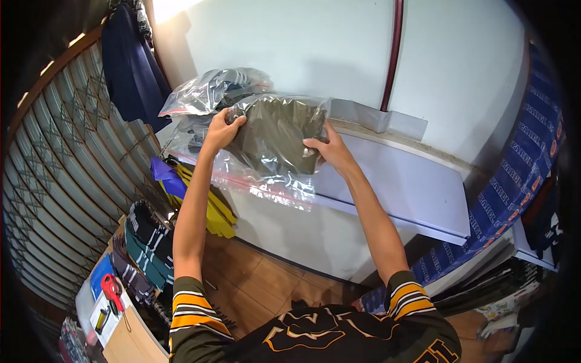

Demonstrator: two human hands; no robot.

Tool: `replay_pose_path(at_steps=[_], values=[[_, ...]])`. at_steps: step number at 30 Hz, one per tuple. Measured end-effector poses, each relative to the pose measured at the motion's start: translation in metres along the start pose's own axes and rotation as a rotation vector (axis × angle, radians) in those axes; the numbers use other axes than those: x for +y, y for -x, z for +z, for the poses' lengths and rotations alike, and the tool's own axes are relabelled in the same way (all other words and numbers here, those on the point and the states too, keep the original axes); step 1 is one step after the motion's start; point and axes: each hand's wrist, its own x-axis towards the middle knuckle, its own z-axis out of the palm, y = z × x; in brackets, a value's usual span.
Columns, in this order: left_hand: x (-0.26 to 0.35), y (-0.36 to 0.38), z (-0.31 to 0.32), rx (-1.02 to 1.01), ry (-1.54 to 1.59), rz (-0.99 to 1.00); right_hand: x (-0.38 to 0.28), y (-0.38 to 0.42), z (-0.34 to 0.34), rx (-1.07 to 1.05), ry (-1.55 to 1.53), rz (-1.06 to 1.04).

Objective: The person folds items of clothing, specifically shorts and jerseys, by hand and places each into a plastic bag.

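Note:
A clear plastic bag [281,192] with a reddish strip along its near edge holds a folded olive-green garment [272,136]. My left hand [223,130] grips the bag's upper left side, thumb on top and the other fingers partly behind it. On the bag's right side, my right hand [330,148] pinches it between the thumb and fingers hidden behind. Behind and left of it, more clear bags [209,91] with dark striped garments lie piled on the white shelf [399,181].
Yellow garments [219,212] and a purple one [172,178] hang below the shelf's left end. A red tool [112,290] lies on a wooden table [130,339] at lower left. Blue printed wrapping [502,187] stands right. A metal folding gate [66,145] lines the left.

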Motion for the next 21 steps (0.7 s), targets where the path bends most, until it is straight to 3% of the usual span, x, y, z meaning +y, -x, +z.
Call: replay_pose_path(at_steps=[2, 4, 7, 9, 12, 16, 18, 21], values=[[-0.024, -0.018, 0.006, 0.223, -0.394, -0.051, 0.011, -0.021, 0.005, -0.128, 0.167, 0.226], [-0.049, -0.018, 0.012, 0.16, -0.398, 0.02, 0.027, -0.03, 0.015, -0.113, 0.168, 0.273], [-0.069, -0.019, 0.016, 0.029, -0.356, -0.035, 0.043, -0.038, 0.022, -0.075, 0.149, 0.375], [-0.085, -0.021, 0.021, 0.087, -0.325, 0.099, 0.048, -0.041, 0.022, -0.03, 0.165, 0.33], [-0.081, -0.028, 0.023, 0.145, -0.262, 0.039, 0.051, -0.053, 0.022, -0.025, 0.171, 0.31], [-0.087, -0.04, 0.028, 0.14, -0.336, 0.137, 0.047, -0.065, 0.021, -0.016, 0.309, 0.366], [-0.076, -0.039, 0.031, 0.133, -0.358, 0.131, 0.072, -0.081, 0.022, 0.267, 0.666, 0.087], [-0.065, -0.042, 0.036, 0.09, -0.528, 0.068, 0.055, -0.077, 0.033, 0.327, 0.799, -0.012]])
